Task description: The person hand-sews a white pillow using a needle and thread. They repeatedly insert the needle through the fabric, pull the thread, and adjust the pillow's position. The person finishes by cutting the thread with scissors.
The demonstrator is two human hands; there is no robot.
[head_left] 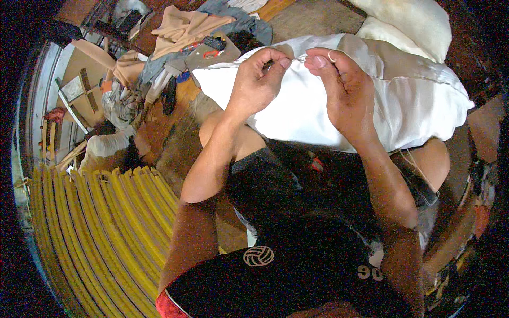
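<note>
We've got L hand point(257, 79) & R hand point(342, 87) pinched on thin white thread point(300, 58) over plump white fabric pillow point(297, 114); hard tug could snap it.

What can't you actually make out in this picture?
- Head view: whatever the left hand pinches against the white pillow is too small and hidden by its fingertips.
- The thread between it and the right hand is too thin to follow.
- The tools on the brown board are too small and blurred.
</note>
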